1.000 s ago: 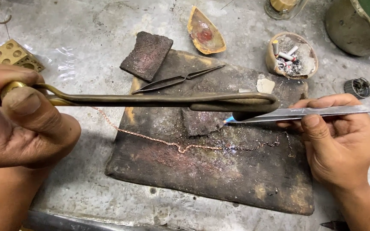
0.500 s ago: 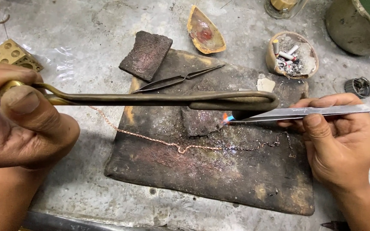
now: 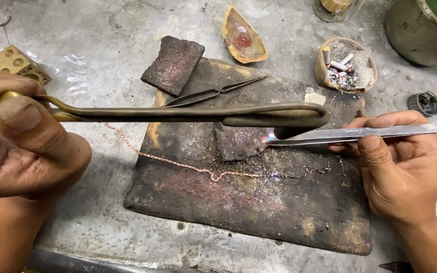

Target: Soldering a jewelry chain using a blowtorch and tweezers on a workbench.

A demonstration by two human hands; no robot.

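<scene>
My left hand (image 3: 24,144) grips the brass end of a long curved blowpipe torch (image 3: 188,114) whose bent tip hangs over a dark charred soldering block (image 3: 238,212). My right hand (image 3: 403,169) pinches steel tweezers (image 3: 350,134) whose tips point left to a small glowing spot beside a burnt charcoal chunk (image 3: 238,144), just below the torch tip. A thin copper chain (image 3: 213,174) lies stretched across the block below both tools.
A second pair of dark tweezers (image 3: 211,93) lies on the block's far edge beside a separate charcoal slab (image 3: 173,64). Behind are a shell dish (image 3: 244,36), a small bowl of ash and stubs (image 3: 346,63), a brass dapping cube (image 3: 17,63) and a large pot (image 3: 423,30).
The tweezers' tips and the glowing spot stay near the charcoal chunk, shifting only slightly. Both hands hold nearly still.
</scene>
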